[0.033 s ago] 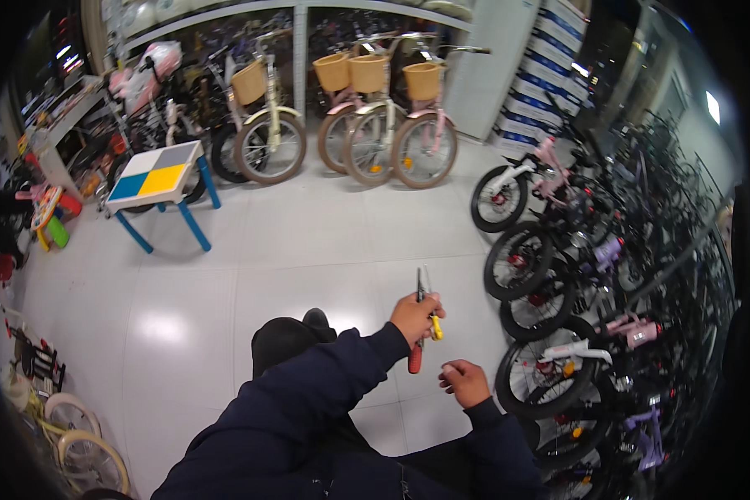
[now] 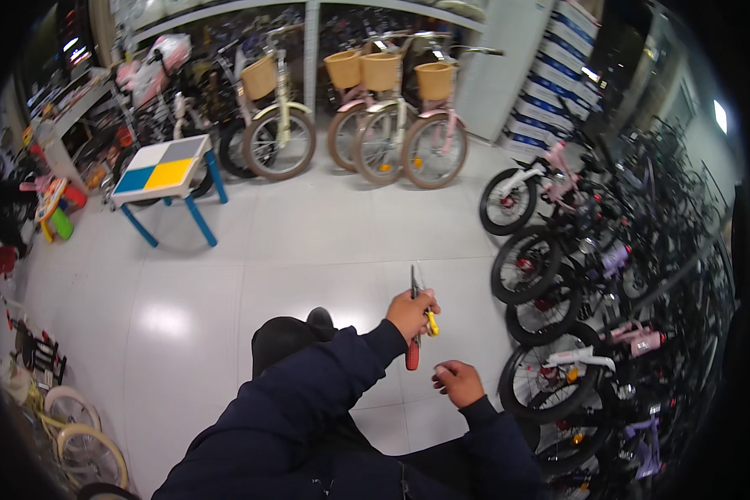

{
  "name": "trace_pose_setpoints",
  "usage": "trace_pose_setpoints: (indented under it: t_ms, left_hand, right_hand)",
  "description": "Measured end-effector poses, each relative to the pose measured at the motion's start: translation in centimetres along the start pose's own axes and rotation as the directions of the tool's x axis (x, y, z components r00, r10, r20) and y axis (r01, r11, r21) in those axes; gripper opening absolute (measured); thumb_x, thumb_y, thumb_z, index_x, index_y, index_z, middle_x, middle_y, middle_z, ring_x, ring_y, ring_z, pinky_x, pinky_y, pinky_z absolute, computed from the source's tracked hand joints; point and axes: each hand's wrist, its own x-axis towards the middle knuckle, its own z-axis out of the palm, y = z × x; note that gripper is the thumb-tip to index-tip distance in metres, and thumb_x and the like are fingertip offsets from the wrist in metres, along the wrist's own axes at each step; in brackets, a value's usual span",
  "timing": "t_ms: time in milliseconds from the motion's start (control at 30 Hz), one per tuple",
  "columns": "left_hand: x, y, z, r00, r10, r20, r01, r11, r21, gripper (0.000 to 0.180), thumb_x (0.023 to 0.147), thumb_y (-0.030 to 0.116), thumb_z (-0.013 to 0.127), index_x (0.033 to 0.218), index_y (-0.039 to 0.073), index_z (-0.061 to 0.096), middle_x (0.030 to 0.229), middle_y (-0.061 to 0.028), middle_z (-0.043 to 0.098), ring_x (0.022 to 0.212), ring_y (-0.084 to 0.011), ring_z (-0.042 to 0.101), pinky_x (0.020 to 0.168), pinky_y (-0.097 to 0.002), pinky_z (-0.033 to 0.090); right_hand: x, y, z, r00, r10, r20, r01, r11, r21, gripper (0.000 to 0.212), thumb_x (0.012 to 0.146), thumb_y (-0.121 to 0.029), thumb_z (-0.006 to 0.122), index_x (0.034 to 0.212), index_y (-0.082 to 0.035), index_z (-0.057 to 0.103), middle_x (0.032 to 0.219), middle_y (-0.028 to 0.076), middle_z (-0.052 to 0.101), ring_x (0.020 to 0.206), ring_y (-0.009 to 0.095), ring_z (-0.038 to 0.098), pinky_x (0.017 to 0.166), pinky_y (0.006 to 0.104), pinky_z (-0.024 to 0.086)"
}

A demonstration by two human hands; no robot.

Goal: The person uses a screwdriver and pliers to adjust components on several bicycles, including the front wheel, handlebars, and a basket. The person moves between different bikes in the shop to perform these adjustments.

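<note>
My left hand (image 2: pixel 409 315) is closed around two tools held together over the floor, ahead of my knee. One is a long tool with a red handle (image 2: pixel 412 357) and a dark, narrow end pointing away from me; its exact kind is not clear. Beside it is a yellow-handled screwdriver (image 2: pixel 432 323) with a thin metal shaft. My right hand (image 2: pixel 459 383) hovers lower and to the right, apart from the tools. Its fingers are loosely bent with nothing visible in them.
A tight row of small bicycles (image 2: pixel 550 367) lines the right side. Bicycles with wicker baskets (image 2: pixel 433 82) stand at the back. A low table with blue legs (image 2: pixel 200 221) is at far left, near a colourful toy (image 2: pixel 50 204). Cream-wheeled bicycles (image 2: pixel 92 458) sit at lower left.
The surroundings have shifted slightly to the right in the picture. Both hands sit a little further left, with the same hold on the tools.
</note>
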Motion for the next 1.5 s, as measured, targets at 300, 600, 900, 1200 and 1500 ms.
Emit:
trace_pose_setpoints:
  t_ms: [300,600,900,1200,1500]
  left_hand:
    - [0.7,4.9,-10.6,0.963,0.179,-0.200,-0.204,0.972,-0.113,0.024,0.097,0.026,0.052,0.091,0.003,0.050,0.081,-0.0075,0.056,0.045,-0.0070,0.035,0.041,-0.0244,0.035]
    - [-3.8,8.7,-9.4,0.971,0.180,-0.161,-0.200,0.972,-0.120,0.021,0.092,0.024,0.058,0.091,0.004,0.053,0.078,-0.0064,0.058,0.046,-0.0061,0.039,0.040,-0.0215,0.032]
    - [-3.4,13.5,-15.3,0.925,0.219,-0.310,-0.194,0.975,0.111,0.031,0.092,0.033,0.057,0.089,0.002,0.053,0.077,-0.0071,0.060,0.054,-0.0125,0.050,0.050,-0.0280,0.046]
    - [0.6,14.9,-21.6,0.828,0.282,-0.485,-0.252,0.959,0.126,0.033,0.092,0.034,0.058,0.091,0.002,0.054,0.081,-0.0068,0.061,0.061,-0.0154,0.057,0.051,-0.0321,0.051]
    - [4.3,16.5,-30.9,0.650,0.296,-0.700,-0.415,0.910,-0.001,0.024,0.090,0.027,0.060,0.090,0.003,0.056,0.074,-0.0081,0.063,0.057,-0.0170,0.058,0.044,-0.0329,0.045]
  right_hand:
    - [8.8,7.2,22.7,0.488,0.159,0.858,0.740,0.447,-0.503,0.039,0.092,-0.037,0.051,0.092,-0.004,0.070,0.093,0.015,0.070,0.091,0.031,0.067,0.081,0.0432,0.051]
    - [10.5,5.9,22.7,0.687,0.310,0.657,0.345,0.657,-0.670,0.040,0.092,-0.039,0.050,0.089,-0.004,0.070,0.089,0.014,0.070,0.089,0.033,0.066,0.082,0.0450,0.050]
    - [20.0,1.9,23.8,0.685,0.303,0.663,0.383,0.624,-0.681,0.040,0.092,-0.038,0.051,0.089,-0.004,0.070,0.088,0.014,0.070,0.087,0.032,0.066,0.082,0.0450,0.050]
    - [24.5,-1.9,26.6,0.644,0.301,0.704,0.458,0.586,-0.669,0.040,0.092,-0.038,0.051,0.088,-0.004,0.070,0.087,0.014,0.070,0.086,0.032,0.066,0.081,0.0449,0.050]
    - [26.2,-4.5,26.0,0.687,0.254,0.681,0.463,0.570,-0.679,0.039,0.091,-0.038,0.051,0.088,-0.004,0.070,0.085,0.013,0.070,0.085,0.032,0.066,0.080,0.0449,0.050]
